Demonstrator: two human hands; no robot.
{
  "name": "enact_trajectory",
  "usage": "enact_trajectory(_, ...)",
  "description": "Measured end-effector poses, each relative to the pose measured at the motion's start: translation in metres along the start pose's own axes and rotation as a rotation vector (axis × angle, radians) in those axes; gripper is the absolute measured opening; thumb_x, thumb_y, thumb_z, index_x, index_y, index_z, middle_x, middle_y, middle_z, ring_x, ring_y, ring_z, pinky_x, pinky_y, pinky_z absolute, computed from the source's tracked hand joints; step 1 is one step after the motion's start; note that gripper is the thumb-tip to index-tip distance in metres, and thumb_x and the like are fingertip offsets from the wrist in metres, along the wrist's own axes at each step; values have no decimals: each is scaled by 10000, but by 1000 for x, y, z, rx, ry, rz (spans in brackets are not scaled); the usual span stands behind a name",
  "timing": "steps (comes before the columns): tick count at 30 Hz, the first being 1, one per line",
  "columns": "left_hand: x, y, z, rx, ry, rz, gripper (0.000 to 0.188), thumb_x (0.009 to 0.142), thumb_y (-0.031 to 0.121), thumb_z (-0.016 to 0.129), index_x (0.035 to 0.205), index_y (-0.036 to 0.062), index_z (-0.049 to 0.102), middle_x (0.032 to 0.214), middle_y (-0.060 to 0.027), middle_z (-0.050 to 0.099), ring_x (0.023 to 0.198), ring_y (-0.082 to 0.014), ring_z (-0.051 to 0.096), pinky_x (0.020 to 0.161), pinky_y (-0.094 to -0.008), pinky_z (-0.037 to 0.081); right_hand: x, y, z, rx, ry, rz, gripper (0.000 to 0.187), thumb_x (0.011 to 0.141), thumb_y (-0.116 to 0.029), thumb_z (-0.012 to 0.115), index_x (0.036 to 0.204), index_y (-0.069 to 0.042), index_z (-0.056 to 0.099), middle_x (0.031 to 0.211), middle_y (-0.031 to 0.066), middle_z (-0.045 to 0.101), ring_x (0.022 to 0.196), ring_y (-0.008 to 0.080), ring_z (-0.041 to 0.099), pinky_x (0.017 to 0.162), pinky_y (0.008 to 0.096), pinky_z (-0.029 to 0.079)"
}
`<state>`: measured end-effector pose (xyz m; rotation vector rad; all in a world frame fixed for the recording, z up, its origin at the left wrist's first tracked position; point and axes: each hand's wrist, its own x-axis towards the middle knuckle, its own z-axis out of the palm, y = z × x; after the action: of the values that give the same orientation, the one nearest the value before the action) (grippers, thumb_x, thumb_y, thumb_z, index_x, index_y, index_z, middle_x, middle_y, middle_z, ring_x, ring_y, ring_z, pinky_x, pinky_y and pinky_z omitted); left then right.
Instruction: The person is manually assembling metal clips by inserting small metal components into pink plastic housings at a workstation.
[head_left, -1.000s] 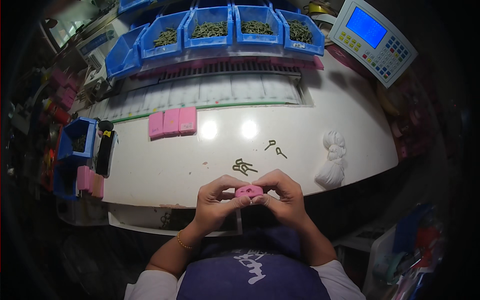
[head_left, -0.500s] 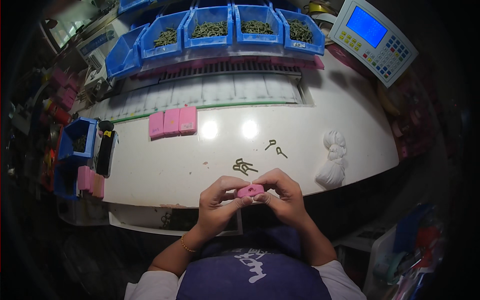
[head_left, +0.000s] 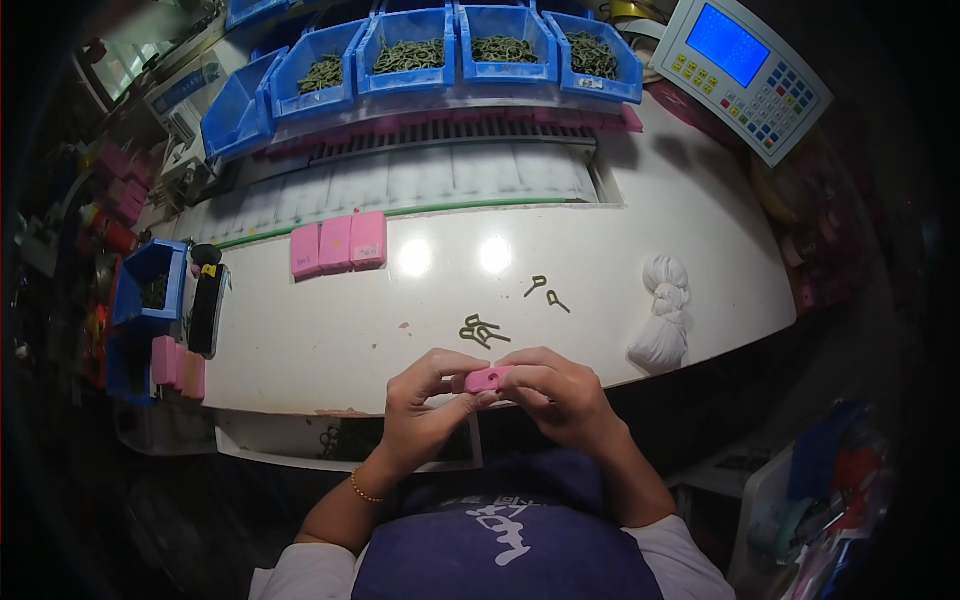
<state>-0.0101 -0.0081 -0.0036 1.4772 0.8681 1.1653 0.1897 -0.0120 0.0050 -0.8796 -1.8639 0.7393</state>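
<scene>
Both hands hold a pink mould block (head_left: 484,380) just over the near edge of the white table (head_left: 300,350). A small dark round hole shows in the block's side facing me. My left hand (head_left: 425,400) is closed on its left end, with thumb and fingers pinching. My right hand (head_left: 567,400) grips the right end, its bent fingers covering part of the block. Just beyond the hands lies a small heap of green loop-shaped pieces with stems (head_left: 480,331). Farther right are two more such pieces, a green looped one (head_left: 538,286) and its neighbour (head_left: 557,300).
Three pink blocks (head_left: 338,244) stand in a row at left centre. A knotted white cloth bundle (head_left: 660,318) lies at right. Blue bins (head_left: 408,75) of green pieces line the back, beside a keypad device (head_left: 745,60) with a blue screen. An open drawer (head_left: 280,440) sits below the edge.
The right hand's fingers have shifted over the block's right end, and its thumb no longer shows on the near side. The block has tilted slightly. The whole view has shifted a little.
</scene>
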Motion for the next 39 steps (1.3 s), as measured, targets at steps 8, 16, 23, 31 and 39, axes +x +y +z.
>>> enact_trajectory(8, -1, 1, -9, 34, 29, -2, 249, 832, -15, 746, 1071, -15, 679, 1029, -98, 684, 919, -153, 679, 802, -286, 586, -6, 9, 7, -2, 78, -52, 200, 822, 52, 721, 976, -25, 620, 945, 151, 700, 826, 275, 721, 681, 341, 577)
enact_trajectory(16, -6, 8, -94, 804, 242, -236, 434, 838, 172, 755, 1216, -10, 647, 1033, -133, 654, 880, -248, 635, 754, -363, 539, -48, 40, -11, 19, 239, 164, 116, 853, 115, 650, 900, 11, 625, 824, 119, 719, 757, 177, 718, 665, 291, 579)
enact_trajectory(23, -7, -7, -95, 1123, 260, -117, 578, 745, 214, 804, 1253, 4, 624, 1038, -170, 655, 916, -323, 615, 852, -411, 512, -55, 69, -16, 2, 531, 434, 140, 916, -118, 715, 861, 2, 669, 701, 73, 660, 610, 127, 610, 577, 258, 472)
enact_trajectory(31, 155, -24, -135, 1044, 540, 37, 399, 798, 246, 728, 1113, 14, 646, 1023, -199, 687, 929, -338, 670, 803, -430, 528, -48, 72, -12, -465, 492, 206, 121, 881, -95, 728, 821, -28, 648, 670, 98, 613, 550, 227, 573, 516, 334, 436)
enact_trajectory(39, 224, -86, -180, 1463, 577, -241, 500, 829, 354, 712, 1177, 25, 566, 1115, -217, 618, 1053, -399, 574, 884, -502, 480, -45, 61, -13, -506, 481, 189, 123, 875, -89, 729, 807, -36, 641, 657, 85, 596, 548, 217, 557, 519, 334, 432)
